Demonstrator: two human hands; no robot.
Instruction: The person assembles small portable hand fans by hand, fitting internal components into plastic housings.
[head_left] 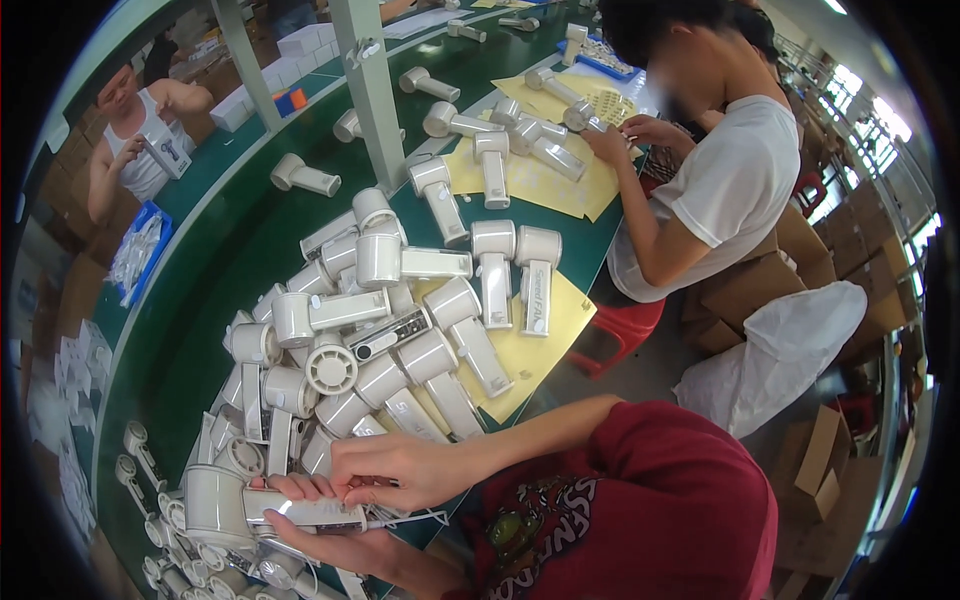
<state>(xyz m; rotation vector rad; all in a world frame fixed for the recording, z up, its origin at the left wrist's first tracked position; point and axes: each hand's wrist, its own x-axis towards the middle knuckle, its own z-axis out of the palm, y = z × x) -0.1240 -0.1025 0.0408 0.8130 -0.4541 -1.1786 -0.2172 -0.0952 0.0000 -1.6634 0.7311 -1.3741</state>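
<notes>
At the lower left, my left hand [345, 548] is wrapped round the handle of a white handheld fan [215, 505], thumb on the near side and fingertips over the far side. The fan lies tilted, its round head to the left. My right hand [400, 472] is closed over the lower end of the handle, its fingertips pinched against it. What sits between those fingertips is too small to make out. A thin white cord-like piece [405, 519] sticks out beside the handle's end, under the right hand. Just beyond both hands rises a heap of similar white fans [340, 311].
More fan parts [205, 555] crowd the lower left. Yellow sheets [565, 318] lie under fans on the green table [240, 215], crossed by a metal post [370, 100]. A co-worker in white [740, 170] handles a part at right; another person [145, 150] sits across. Cartons and a white sack [780, 350] stand right.
</notes>
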